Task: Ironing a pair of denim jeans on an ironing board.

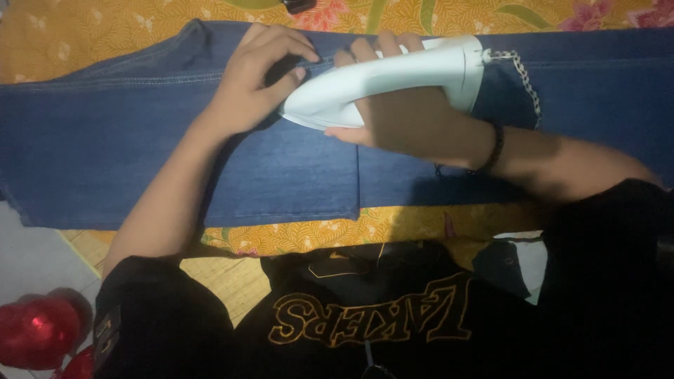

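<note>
Spread flat as the bearing surface: an orange-yellow floral cloth, patterned with pink flowers and green leaves, showing above and below the blue jeans. Lying directly on that cloth, the jeans, stretched across nearly its whole width, with a hem edge just below their middle. Below the jeans, past the cloth's near edge, a strip of woven mat and pale floor.

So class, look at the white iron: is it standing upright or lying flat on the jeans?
Flat: the white iron lies soleplate-down on the blue jeans, right hand gripping it.
</note>
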